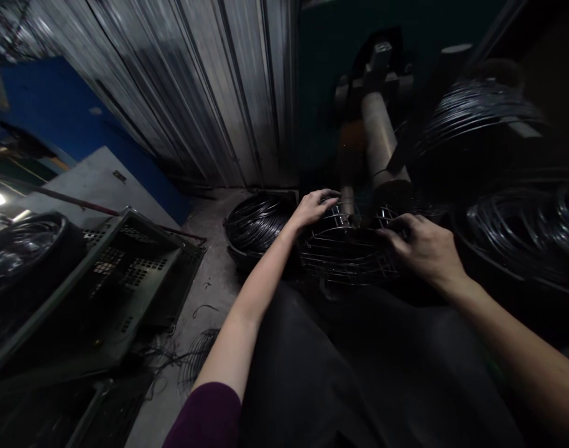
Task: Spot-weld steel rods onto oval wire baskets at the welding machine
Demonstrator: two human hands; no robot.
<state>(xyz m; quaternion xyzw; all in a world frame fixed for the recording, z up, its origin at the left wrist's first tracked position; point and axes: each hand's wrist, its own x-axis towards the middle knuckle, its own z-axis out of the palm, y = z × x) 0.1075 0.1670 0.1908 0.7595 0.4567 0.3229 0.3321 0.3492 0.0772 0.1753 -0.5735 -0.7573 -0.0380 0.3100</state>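
Observation:
A round wire frame (347,264) with thin metal bars and rings lies in front of me, its upper edge under the two round electrodes of a machine. My left hand (314,208) is on the left side of its rim, fingers bent and close together beside the lower electrode (347,200). At the right side, my right hand (424,246) is closed, thumb and fingertips pinched at the frame's edge. What exactly lies between those fingertips is dark. Above the frame hangs the thick upper electrode arm (380,134) of the machine.
Behind my left forearm, a tub of black wire rings (259,224) stands on the floor. A green plastic crate (139,274) is tilted at left, with loose wire pieces (203,351) nearby. Wire coils (522,230) are piled at right. A corrugated metal wall (219,87) rises behind.

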